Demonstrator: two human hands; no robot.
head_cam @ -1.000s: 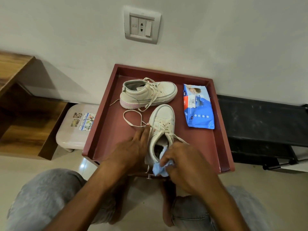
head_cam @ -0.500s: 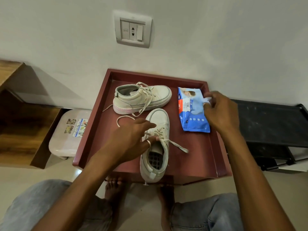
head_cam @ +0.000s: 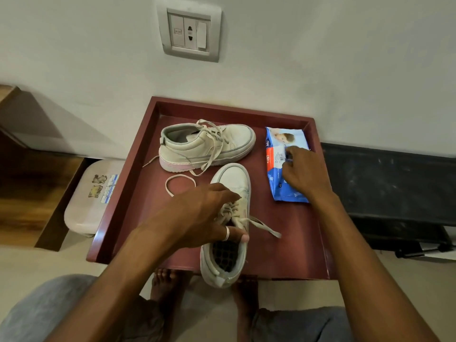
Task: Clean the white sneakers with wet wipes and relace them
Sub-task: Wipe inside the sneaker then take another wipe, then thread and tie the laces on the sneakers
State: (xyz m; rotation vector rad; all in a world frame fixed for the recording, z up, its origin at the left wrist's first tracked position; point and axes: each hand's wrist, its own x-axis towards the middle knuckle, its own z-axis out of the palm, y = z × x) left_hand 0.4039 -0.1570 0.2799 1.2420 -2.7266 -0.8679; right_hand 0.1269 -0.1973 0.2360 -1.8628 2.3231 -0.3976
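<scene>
Wipes are what the cleaning step needs, and I judge it is only beginning. My right hand lies on the blue wipes pack at the right of the red tray, fingertips curled at its flap; whether they already pinch it, I cannot tell. My left hand holds the near sneaker across the laces, heel over the tray's front edge. Next I should peel the flap and draw one sheet gently.
</scene>
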